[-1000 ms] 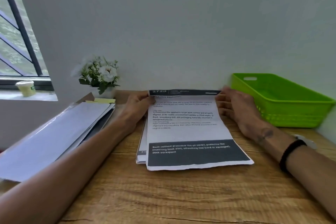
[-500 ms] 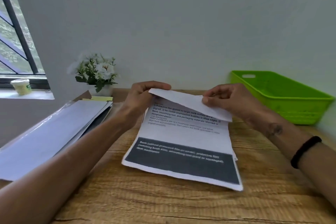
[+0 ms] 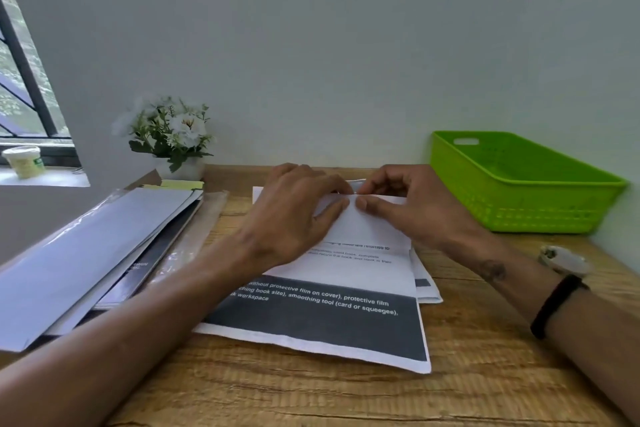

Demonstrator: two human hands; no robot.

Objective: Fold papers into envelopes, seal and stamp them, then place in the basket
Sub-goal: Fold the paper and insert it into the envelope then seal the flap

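Observation:
A printed sheet of paper (image 3: 332, 308) with a dark band along its near edge lies on the wooden desk (image 3: 311, 392), on top of more sheets (image 3: 427, 288). Its far third is folded toward me, blank side up. My left hand (image 3: 294, 215) and my right hand (image 3: 408, 201) press on the fold at the far edge, fingertips almost touching at the middle. The green plastic basket (image 3: 519, 191) stands at the back right and looks empty. A stack of white envelopes (image 3: 86, 253) lies at the left.
A small pot of white flowers (image 3: 173, 139) stands by the wall at back left. A yellow pad (image 3: 180, 184) peeks from behind the envelopes. A small white object (image 3: 562, 258) lies beside my right wrist. A white tub (image 3: 24, 161) sits on the windowsill.
The sheet's far edge was lifted, brought toward me and laid down. Both hands moved from the sheet's far corners to the middle of the fold.

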